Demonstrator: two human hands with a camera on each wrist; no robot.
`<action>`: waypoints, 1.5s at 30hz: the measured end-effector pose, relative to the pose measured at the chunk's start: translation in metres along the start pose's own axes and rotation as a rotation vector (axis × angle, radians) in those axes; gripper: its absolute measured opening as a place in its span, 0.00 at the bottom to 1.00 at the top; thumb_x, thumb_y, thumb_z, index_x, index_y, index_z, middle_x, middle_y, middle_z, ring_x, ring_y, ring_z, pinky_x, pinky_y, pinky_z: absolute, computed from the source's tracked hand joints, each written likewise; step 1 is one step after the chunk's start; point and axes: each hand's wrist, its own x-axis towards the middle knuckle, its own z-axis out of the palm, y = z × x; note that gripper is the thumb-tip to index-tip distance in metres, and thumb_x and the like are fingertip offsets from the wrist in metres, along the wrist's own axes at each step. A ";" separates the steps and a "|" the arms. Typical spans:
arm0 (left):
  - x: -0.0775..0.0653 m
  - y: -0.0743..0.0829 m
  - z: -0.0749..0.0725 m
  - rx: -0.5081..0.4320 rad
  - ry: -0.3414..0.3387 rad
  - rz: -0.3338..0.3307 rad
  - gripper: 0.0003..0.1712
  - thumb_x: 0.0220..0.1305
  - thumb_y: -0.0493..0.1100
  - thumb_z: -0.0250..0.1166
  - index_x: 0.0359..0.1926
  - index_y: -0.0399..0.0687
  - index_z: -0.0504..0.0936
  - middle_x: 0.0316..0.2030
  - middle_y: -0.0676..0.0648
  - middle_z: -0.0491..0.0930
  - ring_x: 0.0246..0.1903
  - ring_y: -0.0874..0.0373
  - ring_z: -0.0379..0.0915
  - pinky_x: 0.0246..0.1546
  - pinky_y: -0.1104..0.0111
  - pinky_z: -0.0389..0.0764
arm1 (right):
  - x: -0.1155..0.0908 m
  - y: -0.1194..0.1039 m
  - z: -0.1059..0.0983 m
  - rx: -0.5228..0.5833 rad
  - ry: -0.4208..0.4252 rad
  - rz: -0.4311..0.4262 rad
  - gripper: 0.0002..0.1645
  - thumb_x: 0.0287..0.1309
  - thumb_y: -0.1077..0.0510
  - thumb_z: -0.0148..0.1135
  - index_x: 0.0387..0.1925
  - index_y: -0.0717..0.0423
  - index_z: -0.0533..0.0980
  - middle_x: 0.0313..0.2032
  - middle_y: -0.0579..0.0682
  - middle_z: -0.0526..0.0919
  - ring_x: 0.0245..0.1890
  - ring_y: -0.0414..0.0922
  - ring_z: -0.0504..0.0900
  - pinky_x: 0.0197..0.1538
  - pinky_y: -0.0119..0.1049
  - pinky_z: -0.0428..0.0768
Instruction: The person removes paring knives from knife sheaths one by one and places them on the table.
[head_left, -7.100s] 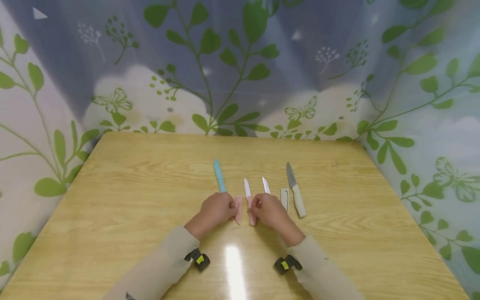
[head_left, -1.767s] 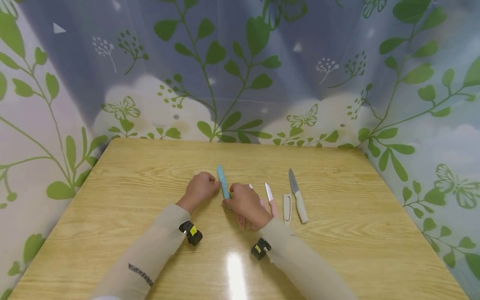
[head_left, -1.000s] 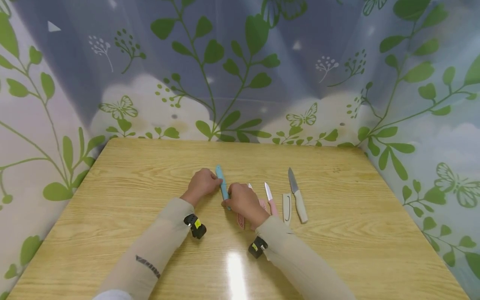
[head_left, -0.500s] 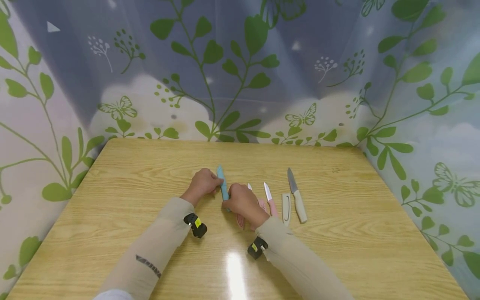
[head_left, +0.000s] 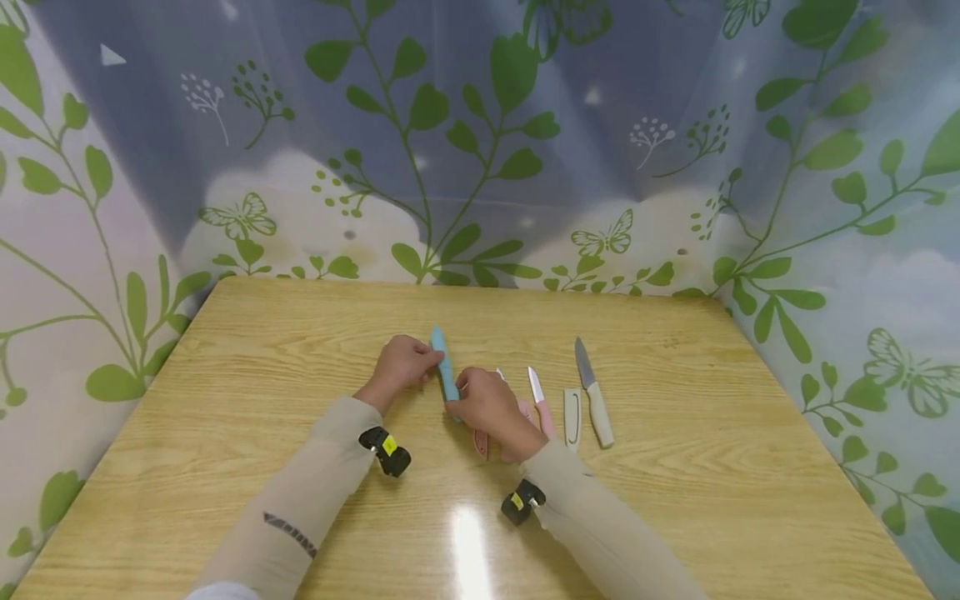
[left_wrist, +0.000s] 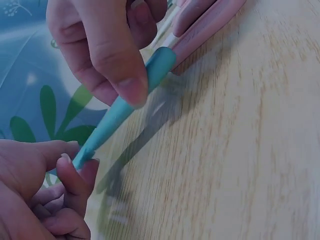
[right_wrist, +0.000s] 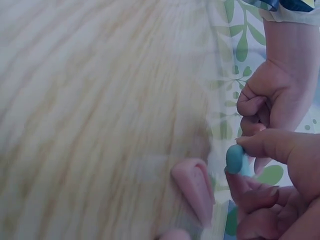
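Both hands hold a slim light-blue knife (head_left: 446, 367), no bare blade showing, slanted away from the person. My left hand (head_left: 405, 364) pinches its far end between thumb and fingers. The end nearer the person is pinched by my right hand (head_left: 491, 406). In the left wrist view the blue knife (left_wrist: 114, 120) is raised off the table, its shadow apart from it. Its rounded end (right_wrist: 234, 159) shows in the right wrist view. Just under the right hand lies a pink sheath (head_left: 481, 443), partly hidden. Another pink knife's blade tip (head_left: 500, 372) peeks out behind that hand.
Right of the hands lie a pink-handled knife (head_left: 542, 402), a cream sheath (head_left: 573, 419) and a cream-handled knife (head_left: 596, 400) with a bare grey blade. The wooden table (head_left: 712, 500) ends at a leaf-patterned curtain (head_left: 480, 150) behind and at the sides.
Seven seconds ago the hands were at the pink sheath and pink knife; since then both have moved left and forward to the blue knife. Over the last second they barely shift.
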 end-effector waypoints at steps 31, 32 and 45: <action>-0.005 -0.002 -0.008 -0.326 -0.012 -0.080 0.16 0.61 0.45 0.65 0.40 0.34 0.80 0.32 0.42 0.85 0.17 0.62 0.71 0.28 0.68 0.73 | -0.010 0.024 -0.019 -0.009 0.110 -0.081 0.16 0.55 0.58 0.63 0.46 0.56 0.79 0.37 0.50 0.84 0.14 0.37 0.67 0.18 0.30 0.66; -0.005 -0.002 -0.008 -0.343 -0.016 -0.081 0.16 0.62 0.45 0.65 0.41 0.34 0.79 0.33 0.42 0.85 0.17 0.63 0.71 0.30 0.67 0.74 | -0.011 0.024 -0.019 -0.017 0.111 -0.093 0.15 0.55 0.58 0.63 0.46 0.56 0.79 0.37 0.50 0.84 0.13 0.37 0.66 0.17 0.29 0.65; -0.006 -0.006 -0.014 -0.449 -0.066 -0.086 0.50 0.60 0.40 0.67 0.72 0.49 0.43 0.24 0.50 0.83 0.13 0.63 0.69 0.18 0.74 0.69 | -0.011 0.035 -0.023 -0.039 0.155 -0.200 0.12 0.55 0.58 0.62 0.42 0.54 0.81 0.34 0.46 0.84 0.12 0.36 0.63 0.17 0.30 0.63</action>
